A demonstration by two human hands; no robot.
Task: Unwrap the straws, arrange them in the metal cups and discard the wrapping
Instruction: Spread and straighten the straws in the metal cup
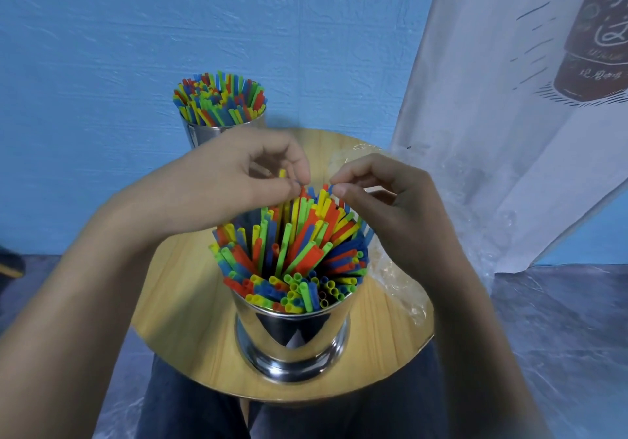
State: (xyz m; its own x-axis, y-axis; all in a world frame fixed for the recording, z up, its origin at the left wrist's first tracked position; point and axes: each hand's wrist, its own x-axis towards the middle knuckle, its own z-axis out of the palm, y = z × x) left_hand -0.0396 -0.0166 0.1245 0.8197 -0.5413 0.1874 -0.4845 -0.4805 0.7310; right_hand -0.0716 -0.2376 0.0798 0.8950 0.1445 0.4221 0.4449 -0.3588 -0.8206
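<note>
Near cup (292, 336) on table (176, 302), packed with straws (292, 251). I see left hand (244, 180) pinching yellow straw (282, 173), right hand (384, 207) pinching straw tips. Wrapping (397, 275) lies right of cup.

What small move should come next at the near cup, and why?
Probably lower the yellow straw that the left hand pinches into the near metal cup: it stands above the other straws there. The right hand touches straw tips beside it; whether it grips one is unclear. The clear wrapping lies on the round table, for later.
</note>
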